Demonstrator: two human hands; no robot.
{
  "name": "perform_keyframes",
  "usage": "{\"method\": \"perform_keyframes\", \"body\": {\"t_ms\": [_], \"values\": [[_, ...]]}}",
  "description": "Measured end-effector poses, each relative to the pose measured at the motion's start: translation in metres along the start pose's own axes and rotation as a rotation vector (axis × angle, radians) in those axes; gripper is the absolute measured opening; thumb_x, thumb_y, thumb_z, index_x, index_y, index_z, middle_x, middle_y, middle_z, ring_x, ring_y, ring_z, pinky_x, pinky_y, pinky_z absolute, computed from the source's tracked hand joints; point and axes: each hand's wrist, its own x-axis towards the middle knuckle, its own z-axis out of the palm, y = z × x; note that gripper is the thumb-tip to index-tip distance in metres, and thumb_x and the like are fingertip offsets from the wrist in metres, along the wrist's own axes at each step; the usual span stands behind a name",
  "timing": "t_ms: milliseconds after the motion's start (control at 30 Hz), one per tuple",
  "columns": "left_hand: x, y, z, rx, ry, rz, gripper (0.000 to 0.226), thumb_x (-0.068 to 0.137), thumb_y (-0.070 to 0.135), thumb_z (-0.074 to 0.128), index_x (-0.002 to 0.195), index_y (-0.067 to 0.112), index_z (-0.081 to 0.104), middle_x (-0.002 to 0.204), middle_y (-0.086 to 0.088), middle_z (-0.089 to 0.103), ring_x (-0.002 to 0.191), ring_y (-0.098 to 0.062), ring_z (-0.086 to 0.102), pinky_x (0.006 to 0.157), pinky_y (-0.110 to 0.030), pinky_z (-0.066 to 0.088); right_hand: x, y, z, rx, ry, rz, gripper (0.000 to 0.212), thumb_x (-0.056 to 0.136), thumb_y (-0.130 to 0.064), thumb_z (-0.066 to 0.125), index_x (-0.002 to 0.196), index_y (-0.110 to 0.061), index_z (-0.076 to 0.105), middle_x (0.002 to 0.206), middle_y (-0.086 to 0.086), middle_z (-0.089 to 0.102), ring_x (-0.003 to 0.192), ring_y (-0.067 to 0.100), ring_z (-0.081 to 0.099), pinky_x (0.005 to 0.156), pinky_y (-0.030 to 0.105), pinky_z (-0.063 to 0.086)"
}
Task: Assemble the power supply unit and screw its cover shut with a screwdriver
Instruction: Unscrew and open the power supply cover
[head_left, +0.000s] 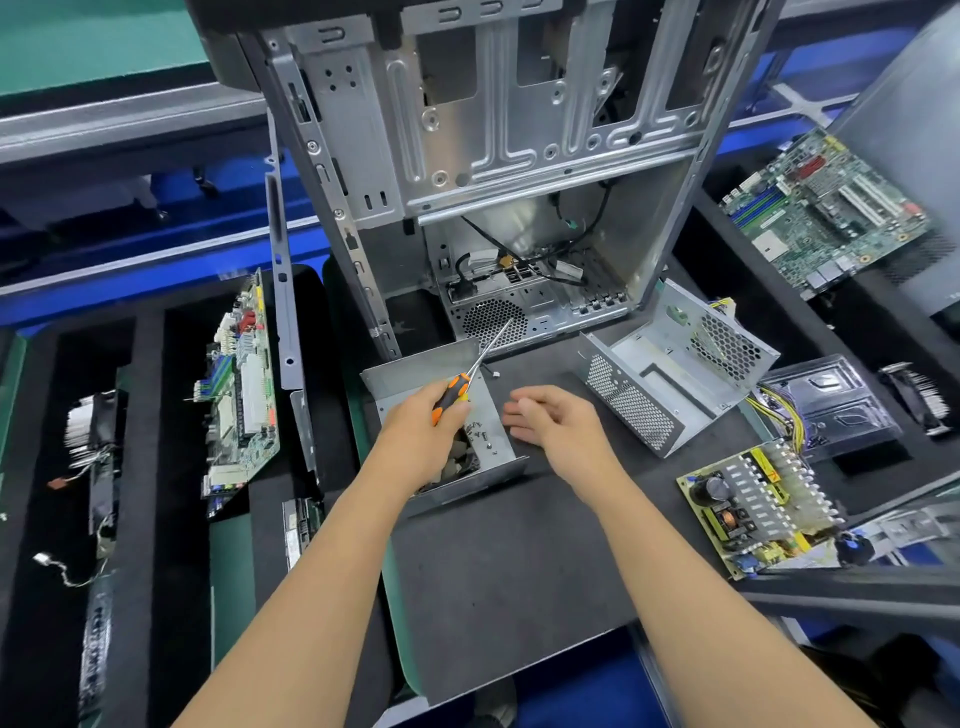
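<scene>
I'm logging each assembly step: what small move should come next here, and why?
Probably the right hand picks a screw from the metal cover: the left hand already grips the screwdriver, while the perforated housing and circuit board lie apart.

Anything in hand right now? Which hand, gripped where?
The left hand grips the screwdriver by its orange-and-black handle, shaft pointing up and away. The right hand holds nothing, fingers loosely curled above the mat.
</scene>
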Motion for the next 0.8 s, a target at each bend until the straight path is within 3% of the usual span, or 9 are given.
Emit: {"method": "perform_keyframes", "body": {"t_ms": [100,167,233,300,367,433,567,633,800], "values": [[-0.001,0.018,0.003,-0.081,-0.049,0.078,0.02,0.102,0.031,0.052,0.087,0.04,0.059,0.073,-0.004,0.06,0.055,-0.011,0.045,0.054,-0.026,0.041,-0.008,-0.018,-0.001,-0.069,0.033,-0.052,0.02,0.1,-0.031,0.055,0.1,-0.023,0.073,0.097,-0.003,0.077,0.09,0.014,0.072,0.07,0.02,0.054],[-0.004,0.031,0.009,-0.105,-0.078,0.162,0.019,0.104,0.027,0.049,0.1,0.04,0.062,0.074,0.0,0.058,0.053,-0.004,0.045,0.052,-0.016,0.04,-0.012,-0.028,0.004,-0.088,-0.035,-0.073,0.022,0.099,-0.033,0.056,0.101,-0.022,0.075,0.095,-0.001,0.076,0.089,0.013,0.07,0.071,0.022,0.055],[-0.007,0.042,0.017,-0.086,-0.109,0.213,0.026,0.106,0.023,0.046,0.126,0.031,0.059,0.091,0.004,0.05,0.073,-0.001,0.052,0.064,-0.011,0.044,-0.015,-0.035,0.008,-0.015,-0.064,-0.065,0.024,0.099,-0.03,0.058,0.097,-0.013,0.075,0.093,0.012,0.074,0.087,0.017,0.068,0.08,0.035,0.059],[-0.009,0.046,0.024,0.005,-0.177,0.174,0.05,0.105,0.022,0.045,0.153,0.03,0.033,0.114,0.003,0.035,0.106,-0.009,0.047,0.091,-0.018,0.042,-0.016,-0.039,0.01,0.083,-0.039,-0.027,0.024,0.099,-0.026,0.06,0.093,-0.008,0.075,0.089,0.017,0.072,0.083,0.02,0.065,0.084,0.048,0.055],[-0.009,0.046,0.029,0.094,-0.278,0.146,0.07,0.104,0.022,0.047,0.16,0.027,0.006,0.123,0.005,0.022,0.112,-0.012,0.04,0.092,-0.015,0.033,-0.015,-0.04,0.007,0.057,-0.005,-0.002,0.024,0.099,-0.024,0.059,0.09,-0.01,0.076,0.088,0.02,0.072,0.079,0.02,0.063,0.078,0.047,0.053],[-0.01,0.046,0.03,0.114,-0.298,0.159,0.073,0.103,0.027,0.05,0.161,0.024,0.006,0.125,0.005,0.023,0.111,-0.013,0.041,0.094,-0.017,0.033,-0.013,-0.039,0.003,0.003,0.037,0.014,0.026,0.1,-0.024,0.058,0.087,-0.009,0.075,0.088,0.023,0.072,0.075,0.019,0.062,0.073,0.04,0.05],[-0.012,0.033,0.027,0.294,-0.259,0.214,0.075,0.093,0.047,0.064,0.156,0.025,0.03,0.13,0.005,0.042,0.126,-0.016,0.032,0.11,-0.031,0.03,0.003,-0.037,-0.012,-0.261,0.245,0.13,0.036,0.098,-0.036,0.057,0.072,-0.013,0.068,0.05,0.001,0.059,0.05,0.014,0.053,0.044,0.024,0.044],[-0.016,0.023,0.022,0.396,-0.248,0.245,0.059,0.088,0.048,0.071,0.141,0.03,0.052,0.113,0.011,0.052,0.119,-0.015,0.037,0.105,-0.032,0.033,0.008,-0.032,-0.018,-0.455,0.249,0.155,0.034,0.095,-0.038,0.06,0.076,-0.013,0.07,0.052,0.001,0.062,0.048,0.017,0.056,0.035,0.024,0.042],[-0.023,0.011,0.02,0.381,-0.176,0.35,0.011,0.09,0.032,0.073,0.095,0.023,0.073,0.089,0.009,0.061,0.088,-0.013,0.054,0.088,-0.041,0.048,0.009,-0.012,-0.005,-0.656,0.25,0.126,0.033,0.09,-0.035,0.07,0.111,-0.01,0.068,0.102,0.011,0.071,0.097,0.028,0.063,0.074,0.036,0.054]]}}
